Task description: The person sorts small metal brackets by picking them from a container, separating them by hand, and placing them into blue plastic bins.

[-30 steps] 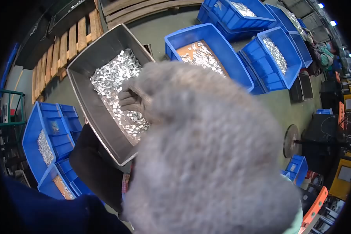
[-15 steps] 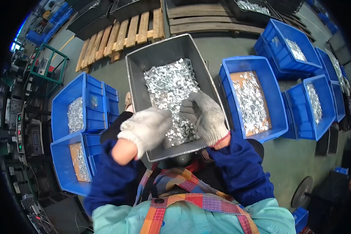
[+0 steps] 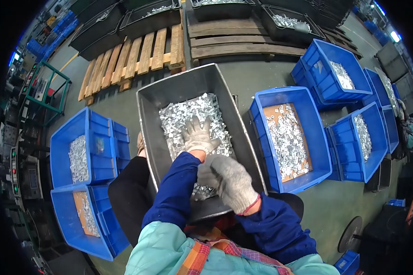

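L grip: L hand (image 3: 199, 136), gloved, is open, fingers spread, palm down on the small metal pcs (image 3: 195, 107) heaped in the dark grey bin (image 3: 179, 85). R grip: R hand (image 3: 235, 183), also gloved, is curled w/ fingers pointing in over the near end of same bin, just beside L wrist; can't tell if it's shut on any pcs, as the fingers hide the spot.

Handling, my judgement: L palm low & flat, fingers slightly apart, should spread the pcs in shallow, even strokes; digging straight down would likely jam thin edges into the glove knit. R hand best a bit clear of L wrist so the two don't bump, w/ light fingertip pressure, since small flat pcs prob. slide & stack. Short strokes, well inside the walls, should avoid flicking any over the rim.

Around: the bin is btwn the wearer's legs, a bit tilted in view. To R, close by, a blue bin (image 3: 316, 142) w/ similar pcs on a brown sheet (image 3: 271, 111); further R, more blue bins (image 3: 309, 68) w/ pcs. To L, blue bins (image 3: 101, 137), also part-filled. Beyond: light wooden pallet (image 3: 144, 55) & darker pallet (image 3: 243, 46), black bins (image 3: 147, 27) on top.
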Action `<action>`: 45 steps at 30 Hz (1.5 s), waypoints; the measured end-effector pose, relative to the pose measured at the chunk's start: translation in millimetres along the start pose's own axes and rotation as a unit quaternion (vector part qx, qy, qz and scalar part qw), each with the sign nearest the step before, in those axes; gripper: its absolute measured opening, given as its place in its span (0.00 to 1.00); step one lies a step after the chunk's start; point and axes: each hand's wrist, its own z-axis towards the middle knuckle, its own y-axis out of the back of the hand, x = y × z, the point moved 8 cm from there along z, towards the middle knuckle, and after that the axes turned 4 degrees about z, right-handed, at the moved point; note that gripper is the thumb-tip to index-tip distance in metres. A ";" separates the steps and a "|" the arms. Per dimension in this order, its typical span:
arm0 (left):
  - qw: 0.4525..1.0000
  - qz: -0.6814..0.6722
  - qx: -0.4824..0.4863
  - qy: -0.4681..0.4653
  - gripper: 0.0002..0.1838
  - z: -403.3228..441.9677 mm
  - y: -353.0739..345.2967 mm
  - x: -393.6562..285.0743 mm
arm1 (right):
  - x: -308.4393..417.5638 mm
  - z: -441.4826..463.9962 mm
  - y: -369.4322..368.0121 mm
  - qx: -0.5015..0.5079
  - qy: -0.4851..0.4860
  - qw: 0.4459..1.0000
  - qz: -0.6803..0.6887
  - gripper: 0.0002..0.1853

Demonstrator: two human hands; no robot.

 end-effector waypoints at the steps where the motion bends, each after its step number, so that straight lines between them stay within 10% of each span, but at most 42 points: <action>1: 1.000 0.018 -0.009 -0.022 0.61 9.6 -6.9 -9.1 | -2.4 -0.2 -0.9 -0.027 -0.034 0.999 0.002 0.14; 5: 0.992 0.056 0.033 -0.110 0.64 40.4 14.1 -25.2 | -17.3 0.5 4.3 0.037 -0.050 0.995 0.078 0.17; 7: 0.983 0.078 0.024 -0.163 0.64 52.1 19.8 -27.0 | 1.2 -2.5 1.2 0.051 0.071 0.978 -0.187 0.18; 14: 0.995 -0.003 0.045 -0.087 0.56 38.9 8.6 -20.7 | 29.7 -0.5 -15.7 0.072 0.037 0.985 -0.149 0.15; 16: 0.995 0.001 0.007 -0.102 0.55 13.7 15.9 -26.7 | 50.5 -3.2 -19.1 0.089 0.149 0.939 -0.295 0.15; 18: 0.996 0.006 0.064 -0.068 0.55 7.0 -13.9 -17.8 | 78.1 -33.0 -28.9 0.093 0.302 0.781 -0.538 0.21; 24: 0.970 -0.215 -0.019 -0.110 0.45 -100.4 67.0 -23.5 | 135.3 -193.1 37.0 -0.042 0.237 0.889 -0.390 0.15; 26: 0.951 -0.281 -0.025 -0.126 0.41 -133.1 85.8 -9.3 | 139.9 -283.3 36.0 -0.098 0.365 0.573 -0.727 0.14; 27: 0.943 -0.303 -0.037 -0.134 0.40 -146.4 88.4 0.8 | 89.8 -311.7 98.4 -0.087 0.149 0.516 -0.839 0.15; 28: 0.935 -0.333 -0.033 -0.116 0.39 -157.7 93.0 9.7 | 64.2 -350.9 129.8 -0.187 -0.158 0.702 -0.668 0.15; 30: 0.917 -0.390 -0.019 -0.078 0.38 -181.1 100.3 26.2 | -45.9 -427.0 195.8 -0.060 -0.336 0.677 -0.652 0.16; 35: 0.837 -0.541 -0.020 -0.075 0.37 -211.8 100.9 49.5 | -143.1 -378.4 217.9 -0.295 -0.227 0.807 -0.458 0.16; 45: 0.846 -0.520 -0.041 -0.111 0.36 -231.4 153.5 36.0 | -169.9 -346.2 205.9 -0.348 -0.175 0.837 -0.385 0.16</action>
